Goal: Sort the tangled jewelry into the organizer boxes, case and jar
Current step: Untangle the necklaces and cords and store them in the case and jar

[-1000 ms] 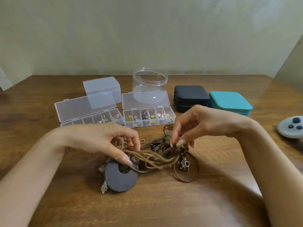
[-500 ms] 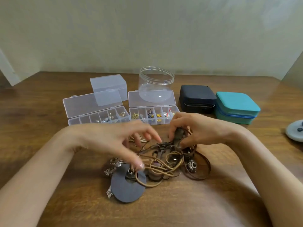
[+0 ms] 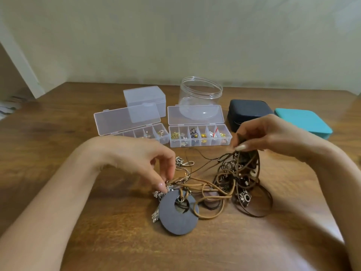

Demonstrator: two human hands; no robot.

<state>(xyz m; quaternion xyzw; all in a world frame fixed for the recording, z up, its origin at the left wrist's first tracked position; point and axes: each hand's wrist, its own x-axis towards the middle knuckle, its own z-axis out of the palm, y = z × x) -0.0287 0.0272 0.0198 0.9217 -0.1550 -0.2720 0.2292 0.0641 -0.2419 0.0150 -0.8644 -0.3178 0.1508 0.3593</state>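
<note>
A tangle of brown and tan cord necklaces [image 3: 220,184] with small metal charms lies on the wooden table in front of me. A dark grey disc pendant [image 3: 176,217] with a hole sits at its near left. My right hand [image 3: 265,133] pinches a bunch of dark cords and holds them lifted above the table. My left hand [image 3: 148,163] presses down on tan cords and silver charms beside the disc, fingers curled. Two open clear organizer boxes [image 3: 199,136] [image 3: 129,124] with small pieces, a clear jar [image 3: 201,94] and a black case [image 3: 248,112] stand behind.
A small closed clear box [image 3: 145,98] stands behind the left organizer. A teal case [image 3: 304,122] lies right of the black one. Loose silver chains [image 3: 183,165] lie between the tangle and the organizers. The wall runs along the table's far edge.
My right hand has risen and drawn the dark cords up and to the right, stretching the tangle apart. My left hand stays down at the tan cords by the disc.
</note>
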